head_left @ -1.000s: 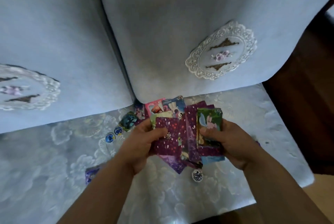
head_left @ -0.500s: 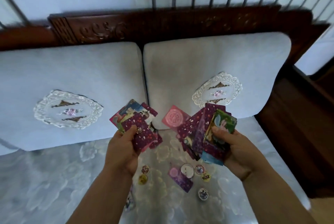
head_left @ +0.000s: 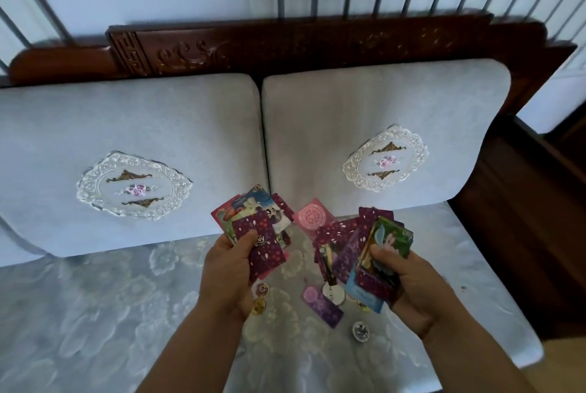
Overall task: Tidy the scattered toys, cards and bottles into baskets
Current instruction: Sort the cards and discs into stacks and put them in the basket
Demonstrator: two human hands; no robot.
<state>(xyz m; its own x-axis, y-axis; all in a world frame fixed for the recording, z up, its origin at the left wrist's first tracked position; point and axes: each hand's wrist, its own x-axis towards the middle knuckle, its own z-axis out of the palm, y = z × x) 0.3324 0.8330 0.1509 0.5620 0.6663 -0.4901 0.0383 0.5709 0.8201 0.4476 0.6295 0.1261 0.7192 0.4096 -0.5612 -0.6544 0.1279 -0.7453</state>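
My left hand [head_left: 231, 269] grips a fanned bunch of purple and picture cards [head_left: 260, 227], lifted above the sofa seat. My right hand [head_left: 409, 285] grips a thicker stack of cards [head_left: 377, 253] with a green picture card on top, thumb pressed on its face. A pink card [head_left: 312, 218] sticks out between the two bunches. On the seat below lie one purple card [head_left: 322, 305] and several small round tokens, among them a white token [head_left: 360, 331] and a yellow token [head_left: 257, 308]. No basket is in view.
The sofa seat [head_left: 95, 313] has a pale flowered cover. Two pale back cushions [head_left: 348, 126] with lace medallions stand behind it, under a carved dark wood frame [head_left: 285, 47]. A wooden armrest [head_left: 523, 202] is at the right.
Both hands lifted the cards off the seat and drew apart, each with its own bunch. The view tilted up, showing the sofa back. Since half a second ago little has moved.
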